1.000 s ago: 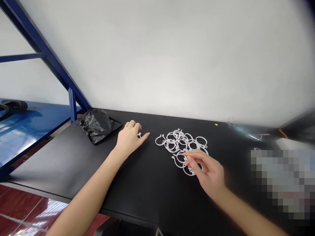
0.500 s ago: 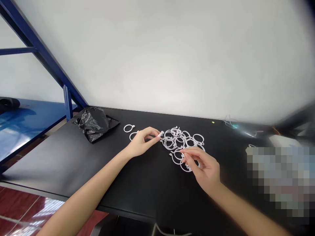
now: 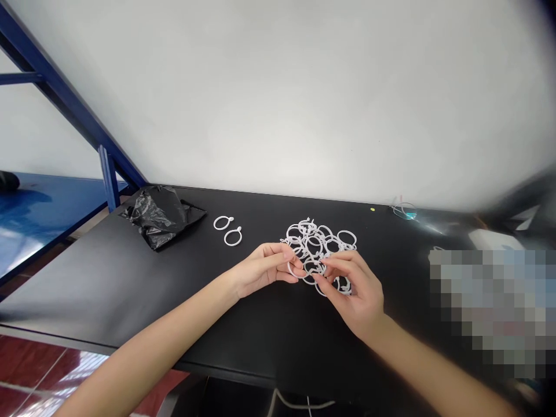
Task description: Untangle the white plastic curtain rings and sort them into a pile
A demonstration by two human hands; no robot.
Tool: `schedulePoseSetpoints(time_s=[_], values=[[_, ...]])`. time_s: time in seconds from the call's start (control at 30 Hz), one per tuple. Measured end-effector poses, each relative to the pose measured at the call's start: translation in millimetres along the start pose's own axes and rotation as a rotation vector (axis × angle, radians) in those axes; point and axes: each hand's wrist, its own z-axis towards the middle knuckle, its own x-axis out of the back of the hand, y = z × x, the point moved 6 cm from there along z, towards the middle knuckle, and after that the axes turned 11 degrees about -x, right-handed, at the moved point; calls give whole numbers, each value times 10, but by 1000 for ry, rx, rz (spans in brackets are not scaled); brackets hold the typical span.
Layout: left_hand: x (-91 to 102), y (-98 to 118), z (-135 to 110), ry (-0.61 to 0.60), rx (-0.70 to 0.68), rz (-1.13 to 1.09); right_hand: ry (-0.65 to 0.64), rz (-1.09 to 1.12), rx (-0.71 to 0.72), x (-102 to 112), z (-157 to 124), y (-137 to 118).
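A pile of several white plastic rings [image 3: 321,240] lies on the black table [image 3: 130,289]. My left hand [image 3: 264,269] and my right hand [image 3: 351,289] meet at the pile's near edge. Both pinch the same white ring [image 3: 304,271] between thumb and fingers. Two separate closed rings [image 3: 228,229] lie apart to the left of the pile.
A crumpled black plastic bag [image 3: 158,215] sits at the table's far left. Blue metal framing [image 3: 65,104] and a blue surface [image 3: 39,214] stand beyond the left edge. A white wall runs behind. Small clear items [image 3: 403,211] lie at the back right.
My left hand left two rings at the left, moved right to the pile and closed on a ring. My right hand shifted slightly left to meet it.
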Motion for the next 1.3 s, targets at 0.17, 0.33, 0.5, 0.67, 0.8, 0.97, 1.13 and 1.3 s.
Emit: schedulePoseSetpoints(time_s=[0.17, 0.33, 0.5, 0.67, 0.8, 0.97, 1.13, 1.3], values=[[-30, 15, -8, -25, -5, -53, -50, -4, 27, -18, 1, -45], [-50, 16, -7, -34, 0, -53, -30, 2, 25, -16, -1, -45], [-55, 45, 1, 6, -44, 96, -2, -41, 51, -24, -13, -48], [-190, 311, -104, -38, -527, 910, -9, -59, 82, -62, -68, -90], [-451, 298, -271, -214, -941, 1487, -78, 25, 182, -115, -134, -226], [-567, 270, -350, -212, -1157, 1548, -184, 171, 142, -170, -156, -332], [-596, 269, -342, -232, -1147, 1517, -235, 256, 62, -212, -145, -267], [-311, 452, -196, -155, -957, 1706, -218, 243, -70, -198, -114, -78]])
